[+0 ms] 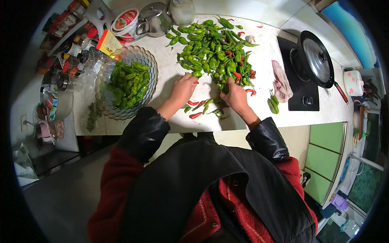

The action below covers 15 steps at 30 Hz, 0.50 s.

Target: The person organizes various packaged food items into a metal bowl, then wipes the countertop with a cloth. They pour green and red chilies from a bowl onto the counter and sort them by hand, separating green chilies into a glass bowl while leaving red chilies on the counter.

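A heap of green chili peppers [209,48], with a few red ones among them, covers the middle of the pale countertop [165,60]. My left hand [183,88] is at the heap's near left edge, its fingertips beside a green pepper and a small red piece; whether it grips either is unclear. At the near right edge, my right hand [235,95] has its thumb and fingers against the peppers, and its grasp is partly hidden. Between my wrists lie several loose red and green chilies [196,115]. A scalloped glass plate [153,70] to the left carries more green peppers [129,85].
A lidded wok [316,59] stands on the black cooktop [299,100] at right. Next to it lie a pinkish cloth [281,82], two or so green peppers [273,104] and a garlic bulb [250,39]. A metal pot [155,19], glass jar [183,12] and spice bottles [73,50] line the back left.
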Each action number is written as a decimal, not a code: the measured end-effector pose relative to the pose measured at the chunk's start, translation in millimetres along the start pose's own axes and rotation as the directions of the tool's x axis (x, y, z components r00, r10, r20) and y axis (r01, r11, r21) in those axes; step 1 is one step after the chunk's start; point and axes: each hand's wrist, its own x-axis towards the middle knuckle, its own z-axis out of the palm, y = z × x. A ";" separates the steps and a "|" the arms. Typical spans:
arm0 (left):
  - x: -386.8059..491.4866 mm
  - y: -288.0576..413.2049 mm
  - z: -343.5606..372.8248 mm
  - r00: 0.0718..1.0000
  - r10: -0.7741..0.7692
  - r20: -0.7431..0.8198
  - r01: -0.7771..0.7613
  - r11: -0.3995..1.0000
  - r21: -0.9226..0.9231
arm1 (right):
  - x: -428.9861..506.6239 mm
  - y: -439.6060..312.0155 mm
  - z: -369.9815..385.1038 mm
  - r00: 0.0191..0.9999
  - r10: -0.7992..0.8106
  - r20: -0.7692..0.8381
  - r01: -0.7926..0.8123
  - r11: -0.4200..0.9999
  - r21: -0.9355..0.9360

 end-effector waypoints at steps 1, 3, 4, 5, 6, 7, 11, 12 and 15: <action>9.0 -1.3 3.1 0.999 0.002 -0.038 0.000 1.000 0.028 | 3.5 -3.7 2.9 0.998 0.032 0.051 -0.024 0.988 -0.154; 26.6 -6.1 13.3 0.994 0.010 -0.109 -0.001 0.997 0.079 | 8.0 0.7 31.1 0.994 -0.106 -0.035 0.092 0.959 -0.268; 31.2 -3.8 16.0 0.999 -0.040 -0.032 0.044 0.989 0.142 | 7.7 -6.4 37.1 0.994 -0.111 -0.020 0.098 0.937 -0.336; 31.8 -1.6 18.4 0.996 -0.082 0.018 0.077 0.982 0.171 | 5.8 -12.0 41.4 0.982 -0.188 -0.026 0.165 0.914 -0.371; 32.2 2.3 19.9 0.990 -0.120 0.068 0.104 0.974 0.202 | 4.5 -14.9 44.1 0.977 -0.214 0.004 0.202 0.915 -0.349; 31.9 5.5 21.0 0.980 -0.159 0.117 0.128 0.964 0.233 | 3.2 -16.3 46.4 0.970 -0.241 0.033 0.238 0.915 -0.327; 15.5 -0.2 19.0 0.972 -0.132 0.194 0.117 0.989 0.085 | -6.7 -19.8 38.4 0.963 -0.247 0.105 0.266 0.928 -0.262; 11.0 -2.6 17.8 0.980 -0.101 0.171 0.094 0.994 0.052 | -6.8 -21.0 33.8 0.958 -0.249 0.144 0.278 0.928 -0.247; 12.6 -10.2 17.0 0.982 -0.174 0.073 0.181 0.979 -0.095 | -2.7 -22.5 26.5 0.946 -0.225 0.234 0.267 0.949 -0.169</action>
